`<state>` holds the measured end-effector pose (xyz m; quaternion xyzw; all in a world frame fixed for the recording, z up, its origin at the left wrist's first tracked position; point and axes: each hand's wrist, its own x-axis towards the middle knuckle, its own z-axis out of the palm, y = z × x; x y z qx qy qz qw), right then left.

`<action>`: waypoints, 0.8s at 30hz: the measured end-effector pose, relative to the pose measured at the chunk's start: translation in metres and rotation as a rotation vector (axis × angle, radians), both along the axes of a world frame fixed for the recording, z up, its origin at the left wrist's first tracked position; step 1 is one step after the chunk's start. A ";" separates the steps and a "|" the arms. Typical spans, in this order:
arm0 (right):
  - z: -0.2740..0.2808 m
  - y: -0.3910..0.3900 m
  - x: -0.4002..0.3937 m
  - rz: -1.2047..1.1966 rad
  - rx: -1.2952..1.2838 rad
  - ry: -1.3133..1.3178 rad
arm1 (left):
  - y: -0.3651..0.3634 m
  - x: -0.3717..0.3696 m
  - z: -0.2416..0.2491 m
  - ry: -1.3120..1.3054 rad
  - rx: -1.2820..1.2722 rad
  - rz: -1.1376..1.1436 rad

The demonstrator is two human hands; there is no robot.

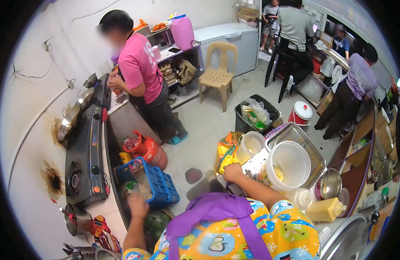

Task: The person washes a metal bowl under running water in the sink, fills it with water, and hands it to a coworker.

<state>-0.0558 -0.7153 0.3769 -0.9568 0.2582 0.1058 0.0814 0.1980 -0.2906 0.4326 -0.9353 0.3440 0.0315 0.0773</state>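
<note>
My left hand (138, 205) is lowered by the near side of a blue plastic crate (163, 187), close to clear plastic bags (139, 182) in it. Blur hides its fingers, so its grip does not show. My right hand (233, 172) is closed at the corner of a counter on the right. Bright yellow material (228, 160) lies right against its knuckles; whether the fingers hold it I cannot make out. Beside that hand stand a whitish tub (251, 146) and a large clear bucket (291, 162) with pale yellow pieces inside.
A gas stove (85, 156) runs along the left wall, with a red gas cylinder (152, 151) on the floor near it. A person in pink (141, 65) stands at the far counter. Behind are a black bin (256, 115), a beige chair (218, 71) and more people.
</note>
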 end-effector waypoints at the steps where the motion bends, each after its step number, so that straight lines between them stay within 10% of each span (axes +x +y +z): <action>1: -0.003 0.000 0.000 0.000 -0.010 0.000 | -0.018 -0.022 -0.010 0.217 -0.173 -0.034; 5: -0.006 0.001 -0.002 0.003 -0.011 -0.011 | -0.071 -0.075 -0.145 1.081 -0.198 0.106; 13: -0.008 -0.002 0.003 0.008 0.016 0.082 | -0.098 -0.114 -0.178 0.989 0.123 -0.359; 20: -0.005 0.001 0.004 0.012 0.025 0.148 | -0.214 -0.114 -0.029 0.711 -0.307 -0.656; 24: 0.011 0.003 0.006 -0.083 0.253 0.215 | -0.285 -0.193 0.102 1.266 -0.578 -0.904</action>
